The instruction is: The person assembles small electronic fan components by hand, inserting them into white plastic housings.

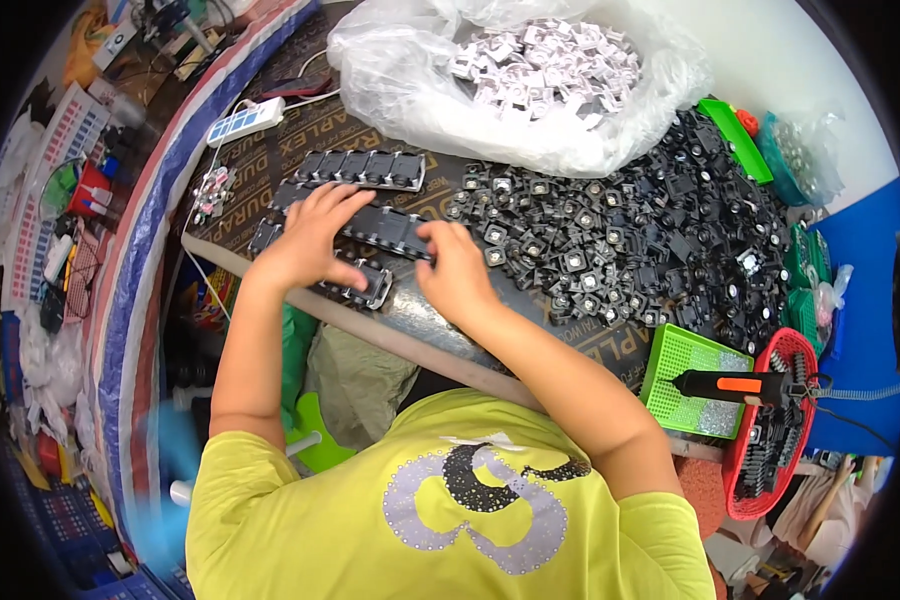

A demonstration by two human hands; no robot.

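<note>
My left hand (pixel 313 238) lies over the left part of the rows of black plastic parts, its fingers stretched and thumb spread. At the right end of the middle row (pixel 382 229), my right hand (pixel 454 268) has its fingers curled against the black parts. Behind it lies another row of black parts (pixel 362 168) with a pale edge. A nearer row (pixel 368 284) sits at the table's front edge, partly hidden under my left hand and wrist.
A large heap of small black parts (pixel 610 240) spreads to the right. Behind stands a clear plastic bag (pixel 400 85) of white parts (pixel 550 70). An electric screwdriver (pixel 725 385) hangs over a green tray (pixel 667 375) of screws, beside a red basket (pixel 735 480). A power strip (pixel 245 122) lies far left.
</note>
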